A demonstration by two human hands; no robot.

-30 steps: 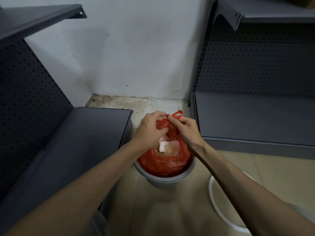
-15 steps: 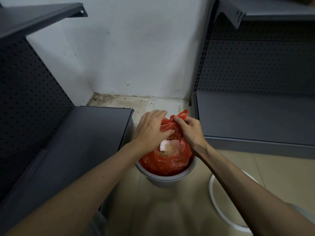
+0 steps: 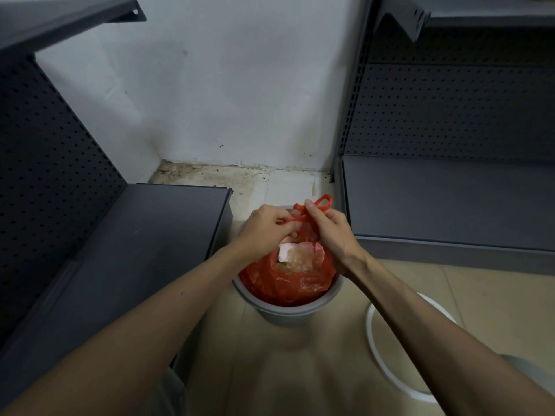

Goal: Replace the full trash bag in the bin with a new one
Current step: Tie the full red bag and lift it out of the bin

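Red trash bag (image 3: 285, 280) sitting full in grey bin (image 3: 288, 310) on floor, between dark shelves. Left hand (image 3: 264, 229) and right hand (image 3: 330, 232) both pinched shut on its twisted handles (image 3: 322, 202) above.

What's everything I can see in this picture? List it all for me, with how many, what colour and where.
trash bag: one, red, full, sitting in the bin, handles gathered at the top
bin: one, grey, on the floor between the shelves
white ring: one, white, on the floor right of the bin, partly hidden by the right arm
shelf units: two, dark grey with perforated backs, left and right of the bin
wall: one, white, behind the bin
floor: beige tiles, grimy along the wall
left hand: one, gripping a bag handle
right hand: one, gripping the other handle
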